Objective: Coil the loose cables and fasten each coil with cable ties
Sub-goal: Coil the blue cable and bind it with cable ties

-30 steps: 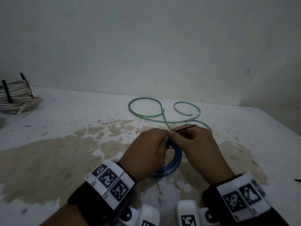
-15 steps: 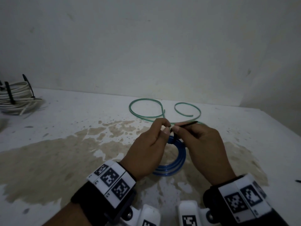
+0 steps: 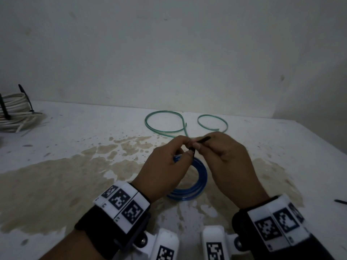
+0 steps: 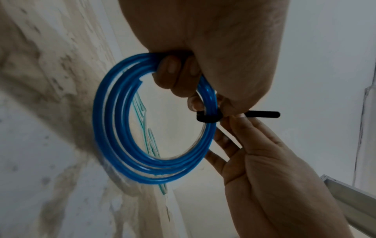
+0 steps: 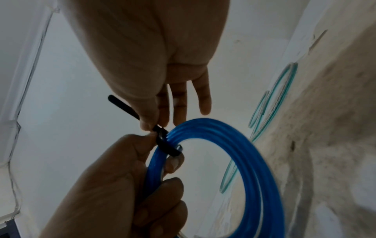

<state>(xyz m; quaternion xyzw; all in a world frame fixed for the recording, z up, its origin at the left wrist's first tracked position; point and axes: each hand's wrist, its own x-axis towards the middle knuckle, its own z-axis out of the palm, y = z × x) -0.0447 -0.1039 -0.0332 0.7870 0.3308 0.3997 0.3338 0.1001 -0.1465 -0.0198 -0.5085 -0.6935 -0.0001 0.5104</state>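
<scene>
A blue cable coil hangs lifted above the stained table. My left hand grips the coil's top with curled fingers. A black cable tie wraps the coil just below that grip. My right hand pinches the tie's free tail between thumb and forefinger, the other fingers held straight. A loose green cable lies in two loops on the table behind the hands.
A white cable coil with black ties lies at the far left of the table. A spare black tie lies at the right edge. A wall stands close behind; brown stains cover the near tabletop.
Both hands have risen off the table, lifting the blue coil with them. The tie's tail now sticks out further past the right fingers.
</scene>
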